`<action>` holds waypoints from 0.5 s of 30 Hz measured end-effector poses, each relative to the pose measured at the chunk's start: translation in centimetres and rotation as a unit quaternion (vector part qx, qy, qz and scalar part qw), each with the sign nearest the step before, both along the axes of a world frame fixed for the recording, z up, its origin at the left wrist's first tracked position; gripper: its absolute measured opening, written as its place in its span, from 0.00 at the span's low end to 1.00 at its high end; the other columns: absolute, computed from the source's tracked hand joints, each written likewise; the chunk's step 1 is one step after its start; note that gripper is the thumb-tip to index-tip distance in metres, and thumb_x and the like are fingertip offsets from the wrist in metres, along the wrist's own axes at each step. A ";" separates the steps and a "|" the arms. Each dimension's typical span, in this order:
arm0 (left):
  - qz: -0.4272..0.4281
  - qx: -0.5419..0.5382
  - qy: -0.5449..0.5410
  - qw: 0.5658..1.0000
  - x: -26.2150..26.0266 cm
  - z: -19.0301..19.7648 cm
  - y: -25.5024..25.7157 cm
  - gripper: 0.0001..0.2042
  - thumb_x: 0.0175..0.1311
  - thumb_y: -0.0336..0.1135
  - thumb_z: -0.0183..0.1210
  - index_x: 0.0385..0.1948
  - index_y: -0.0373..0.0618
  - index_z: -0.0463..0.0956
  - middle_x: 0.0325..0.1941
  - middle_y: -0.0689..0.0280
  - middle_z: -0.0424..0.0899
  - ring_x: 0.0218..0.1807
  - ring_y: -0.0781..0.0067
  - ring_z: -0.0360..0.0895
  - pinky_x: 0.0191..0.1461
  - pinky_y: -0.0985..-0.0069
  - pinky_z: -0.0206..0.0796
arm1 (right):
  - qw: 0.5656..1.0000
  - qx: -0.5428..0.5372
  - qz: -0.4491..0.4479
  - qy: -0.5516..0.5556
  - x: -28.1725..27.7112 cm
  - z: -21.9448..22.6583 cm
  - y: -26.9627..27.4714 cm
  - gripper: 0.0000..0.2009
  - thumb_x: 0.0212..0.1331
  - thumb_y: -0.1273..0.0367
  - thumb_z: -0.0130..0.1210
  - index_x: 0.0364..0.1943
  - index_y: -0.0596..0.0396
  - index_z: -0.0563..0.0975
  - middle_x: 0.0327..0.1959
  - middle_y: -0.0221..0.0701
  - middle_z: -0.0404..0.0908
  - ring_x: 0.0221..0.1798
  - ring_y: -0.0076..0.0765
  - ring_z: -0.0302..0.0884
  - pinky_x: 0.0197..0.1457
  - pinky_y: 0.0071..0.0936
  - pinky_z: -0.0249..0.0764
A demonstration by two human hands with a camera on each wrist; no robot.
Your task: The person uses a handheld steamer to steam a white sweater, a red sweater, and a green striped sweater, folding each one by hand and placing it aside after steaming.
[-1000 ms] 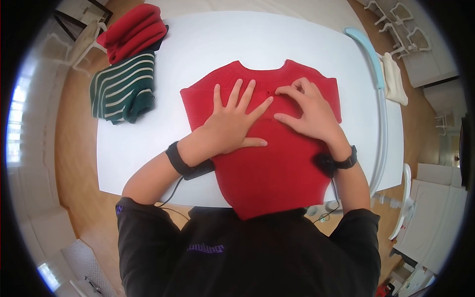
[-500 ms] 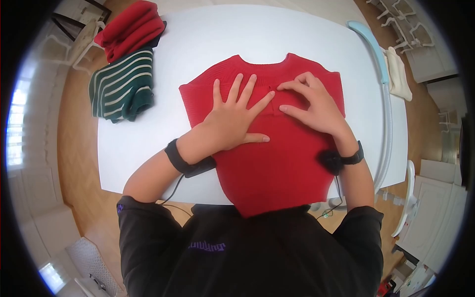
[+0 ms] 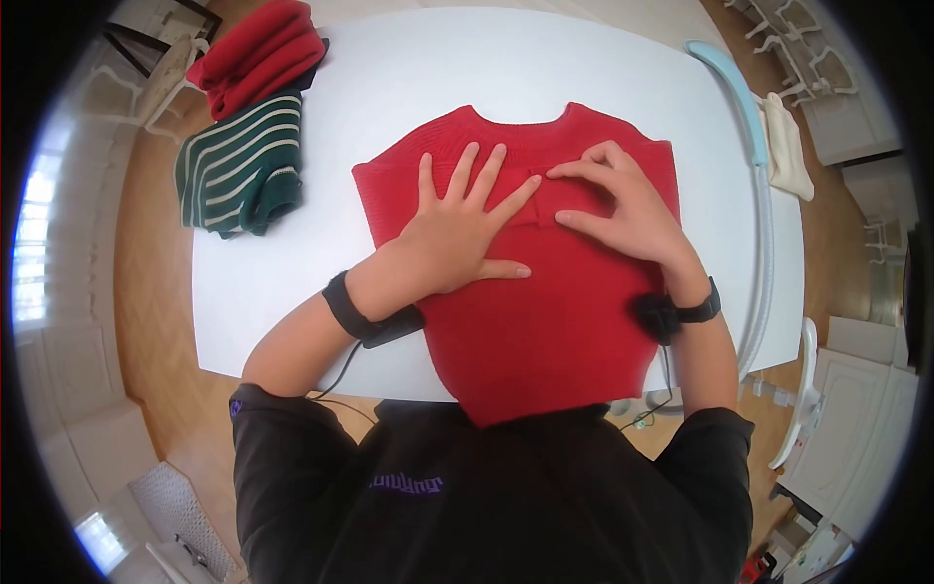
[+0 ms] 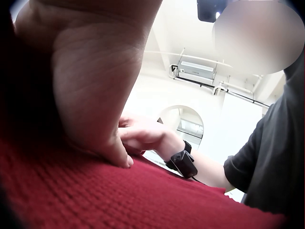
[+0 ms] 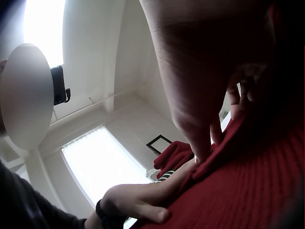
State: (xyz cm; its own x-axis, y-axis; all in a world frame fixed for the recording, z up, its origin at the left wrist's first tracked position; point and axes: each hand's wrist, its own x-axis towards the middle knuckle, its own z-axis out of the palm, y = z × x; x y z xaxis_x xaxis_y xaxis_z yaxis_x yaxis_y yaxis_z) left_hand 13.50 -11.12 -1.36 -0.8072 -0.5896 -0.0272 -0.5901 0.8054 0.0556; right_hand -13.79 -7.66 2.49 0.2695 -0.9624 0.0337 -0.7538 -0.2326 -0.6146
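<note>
A red knit sweater (image 3: 545,321) lies spread on the white table, its neckline pointing away from me and its lower end hanging over the near edge. My left hand (image 3: 449,238) rests palm down on the left part of its chest, fingers spread wide. To the right, my right hand (image 3: 623,209) arches over the knit with bent fingers. Its index fingertip and thumb tip touch the fabric, apart from each other, beside a short vertical crease (image 3: 536,200). The right wrist view shows the thumb against a raised ridge of red knit (image 5: 209,162).
A folded red garment (image 3: 255,56) and a green striped garment (image 3: 241,165) lie at the table's left. A light blue curved arm on a stand (image 3: 730,88) rises along the right edge, near a cream cloth (image 3: 786,146). Cables run from both wrist cameras.
My right hand has shifted slightly to the right, its thumb most of all, and more of the crease beside it shows. My left hand stays spread on the sweater. The head view has shifted a little.
</note>
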 end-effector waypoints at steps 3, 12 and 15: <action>0.002 0.010 -0.004 1.000 -0.1 0.2 0.0 0.55 0.61 0.83 0.52 0.86 0.65 0.45 0.89 0.41 0.40 0.87 0.27 0.37 0.76 0.15 0.34 | 1.000 0.003 0.005 -0.005 -0.2 -0.1 0.0 0.23 0.58 0.56 0.75 0.58 0.41 0.87 0.52 0.31 0.74 0.59 0.40 0.74 0.66 0.37 0.75; 0.005 0.014 -0.005 1.000 -0.1 0.0 -0.1 0.55 0.61 0.84 0.51 0.86 0.67 0.45 0.89 0.42 0.40 0.88 0.28 0.36 0.77 0.15 0.32 | 1.000 0.012 0.008 -0.016 -0.4 -0.1 0.0 0.24 0.57 0.56 0.76 0.58 0.43 0.87 0.52 0.32 0.73 0.58 0.40 0.75 0.67 0.37 0.75; 0.003 0.010 -0.001 1.000 -0.1 -0.1 -0.1 0.55 0.61 0.84 0.51 0.86 0.66 0.45 0.89 0.41 0.40 0.88 0.28 0.37 0.77 0.15 0.33 | 0.999 0.014 0.013 -0.027 -0.6 -0.1 0.0 0.25 0.56 0.56 0.76 0.59 0.44 0.87 0.52 0.32 0.73 0.59 0.40 0.75 0.67 0.37 0.75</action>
